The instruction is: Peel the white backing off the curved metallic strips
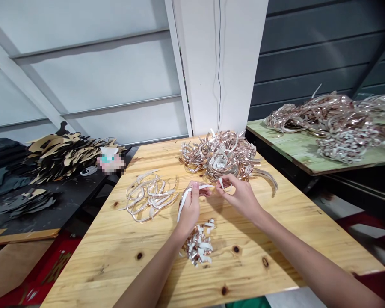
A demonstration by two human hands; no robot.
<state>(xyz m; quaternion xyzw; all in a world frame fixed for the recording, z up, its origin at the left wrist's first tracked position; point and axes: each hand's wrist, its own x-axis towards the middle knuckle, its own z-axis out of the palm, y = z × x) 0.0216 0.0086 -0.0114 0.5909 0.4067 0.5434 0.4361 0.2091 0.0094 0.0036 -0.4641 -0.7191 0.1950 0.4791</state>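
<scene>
My left hand (190,208) is closed around a thin white strip (181,206), which curves down beside the palm and runs over the thumb to the right. My right hand (241,196) pinches the strip's other stretch between thumb and finger, where it curls into a small loop. Below the left hand lies a small heap of short white and rose-gold cut pieces (199,244). Loose long strips (150,194) are spread to the left. Behind the hands sits a big tangled pile of shiny rose-gold and white strips (226,152).
All this rests on a knotted wooden table (115,261). At left, a dark table (64,209) bears a stack of black and tan cut pieces (64,156). A green-topped table (287,149) at right carries more shiny strips (333,115). A white pillar (202,77) stands behind.
</scene>
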